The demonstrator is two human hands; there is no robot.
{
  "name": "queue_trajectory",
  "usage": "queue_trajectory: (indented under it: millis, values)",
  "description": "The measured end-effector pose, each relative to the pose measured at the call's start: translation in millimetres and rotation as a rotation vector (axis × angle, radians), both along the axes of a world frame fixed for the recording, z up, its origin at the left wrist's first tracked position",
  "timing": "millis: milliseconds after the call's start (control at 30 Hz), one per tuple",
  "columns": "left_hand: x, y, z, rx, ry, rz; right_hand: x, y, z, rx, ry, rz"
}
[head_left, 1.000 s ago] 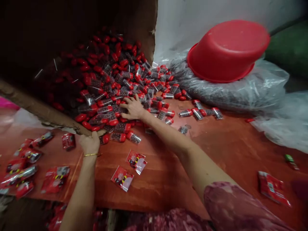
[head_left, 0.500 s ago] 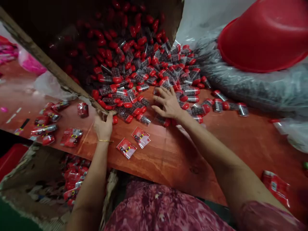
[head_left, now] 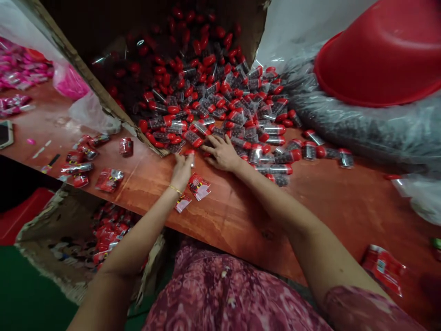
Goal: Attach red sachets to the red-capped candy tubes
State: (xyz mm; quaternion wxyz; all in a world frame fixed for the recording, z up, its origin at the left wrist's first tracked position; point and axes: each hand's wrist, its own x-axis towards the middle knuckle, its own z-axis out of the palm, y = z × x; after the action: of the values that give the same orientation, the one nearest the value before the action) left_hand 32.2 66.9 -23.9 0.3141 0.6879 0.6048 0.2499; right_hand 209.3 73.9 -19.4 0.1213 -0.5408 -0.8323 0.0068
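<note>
Red-brown table (head_left: pixel 241 220) ran across the view, its near edge just above the person's patterned dress (head_left: pixel 223 299). Below that edge, to the left, an open box (head_left: pixel 41 239) held a heap of filled red packets.

On the table just past the edge lay two flat sachets (head_left: pixel 199 186), one half under the left wrist, which wore a thin bangle (head_left: pixel 175 189). The left hand (head_left: pixel 181 168) lay just beyond them, fingers stretched to a red-capped tube (head_left: pixel 190 154) at the pile's near fringe. They touched it, but whether they had closed on it I could not tell. The right hand (head_left: pixel 222 154) lay just beside, palm down and fingers spread, flat on the nearest tubes (head_left: pixel 223 101) and gripping nothing.

Judging by this, the step in hand was drawing single tubes from the pile's edge toward the sachets. A next move would call for a firm pinch on that one tube and a short pull clear of its neighbours (they lay loose and crossed, so they would roll).

Farther left, filled packets (head_left: pixel 108 179) lay scattered on the table. Beyond the hands the tubes spilled from a tipped carton (head_left: pixel 86 78), thick in its dark mouth. To the far right a red basin (head_left: pixel 379 55) sat tilted on a bulging clear bag (head_left: pixel 361 128).
</note>
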Motion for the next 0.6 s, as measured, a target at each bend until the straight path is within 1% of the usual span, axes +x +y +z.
queue_trajectory:
  millis: [67, 100, 167, 200, 267, 333, 367, 400, 433, 467, 533, 600]
  values:
    - [23.3, -4.2, 8.9, -0.172, -0.044, -0.044, 17.9, -4.6, -1.6, 0.03, -0.021, -0.02]
    - [34.4, -5.6, 14.0, -0.233, -0.05, -0.095, 26.5, -6.9, -2.6, 0.041, -0.029, -0.037]
    - [49.1, -9.2, 25.3, -0.281, -0.021, -0.222, 42.6, -13.2, -4.5, 0.058, -0.034, -0.07]
    - [50.6, -12.3, 31.4, -0.267, 0.018, -0.272, 49.6, -17.7, -4.9, 0.07, -0.03, -0.084]
    - [39.5, -23.8, 42.7, -0.151, 0.139, -0.32, 59.3, -30.2, -4.4, 0.113, -0.007, -0.108]
    - [12.7, -43.4, 49.4, 0.043, 0.281, -0.284, 60.2, -47.2, -2.2, 0.169, 0.04, -0.135]
    - [-3.8, -55.5, 49.8, 0.132, 0.342, -0.243, 56.5, -56.6, -0.9, 0.186, 0.07, -0.141]
    - [-20.5, -67.9, 47.8, 0.196, 0.394, -0.185, 49.8, -66.2, 0.3, 0.194, 0.101, -0.135]
    - [-35.9, -79.8, 43.5, 0.222, 0.44, -0.123, 40.3, -75.2, 1.0, 0.184, 0.129, -0.108]
    - [-49.0, -90.0, 37.3, 0.21, 0.479, -0.09, 28.6, -83.2, 1.2, 0.167, 0.156, -0.066]
    - [-65.6, -103.4, 21.5, 0.159, 0.527, -0.08, 1.9, -94.1, -0.8, 0.118, 0.195, -0.011]
    - [-69.6, -106.7, 6.3, 0.163, 0.552, -0.096, -22.4, -97.7, -5.9, 0.049, 0.201, -0.017]
